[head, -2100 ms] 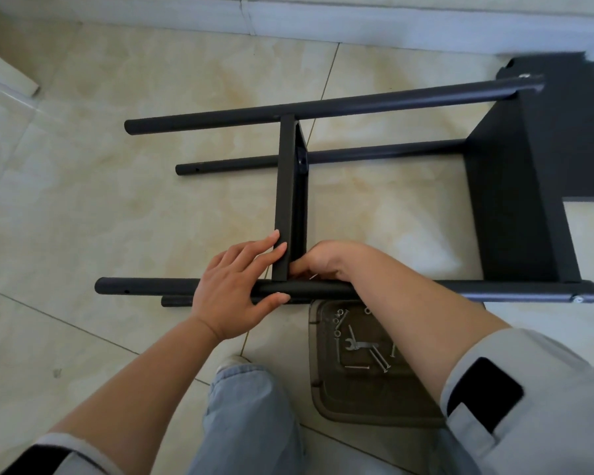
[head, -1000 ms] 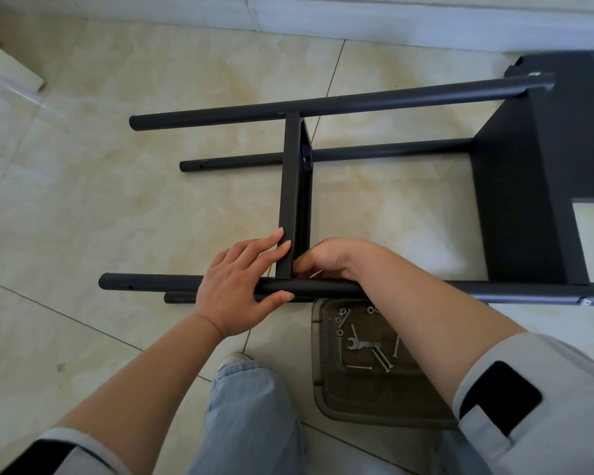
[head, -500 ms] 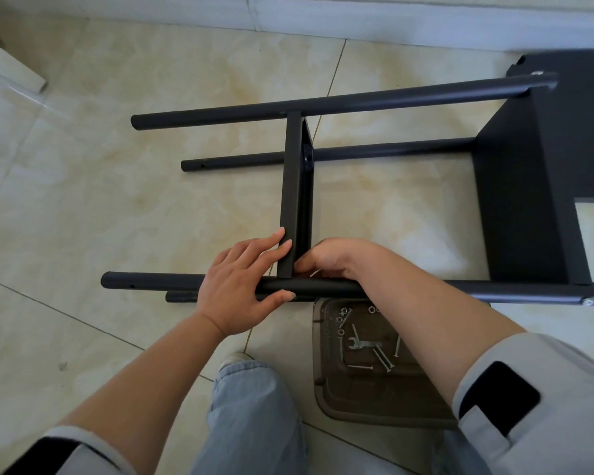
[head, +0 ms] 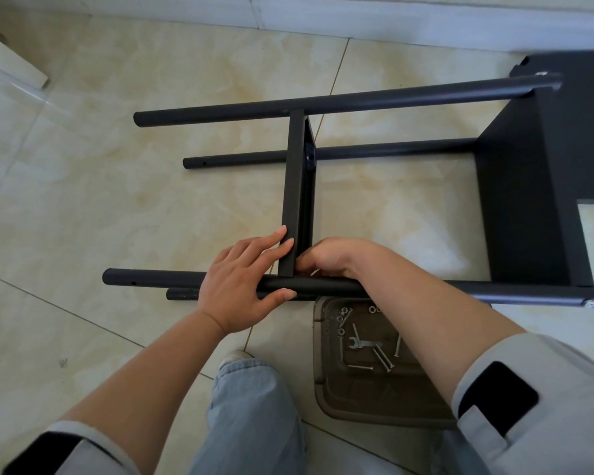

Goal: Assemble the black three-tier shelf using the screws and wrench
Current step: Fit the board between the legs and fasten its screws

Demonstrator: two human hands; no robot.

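Seen from above, on pale floor tiles: black shelf [head: 357, 156] on its side, four poles running left to right, one panel [head: 525, 200] fixed at the right end, a middle panel [head: 295, 186] standing edge-on between the poles.

Left hand [head: 244, 286] laid flat, fingers straight against the middle panel's near end, thumb under the near pole [head: 426, 289], bracing rather than clenching. Right hand [head: 330, 257] tucked into the corner where that panel met the near pole, fingers curled out of sight (holding a screw or nothing, could not tell).

Probably seating a screw by hand at that joint. Best done with the panel pressed square to the pole, hole lined up, threads started by fingertips before any tool.

Just behind the near pole, toward the body: brown tray [head: 326, 399] with loose screws [head: 381, 359] and the wrench [head: 360, 343], partly under the right forearm, within easy reach.

Third panel [head: 590, 138] lying flat beyond the right end, near the wall [head: 391, 18]. Wide bare floor to the left, around the free pole ends; knee [head: 251, 399] close below, so little room there.
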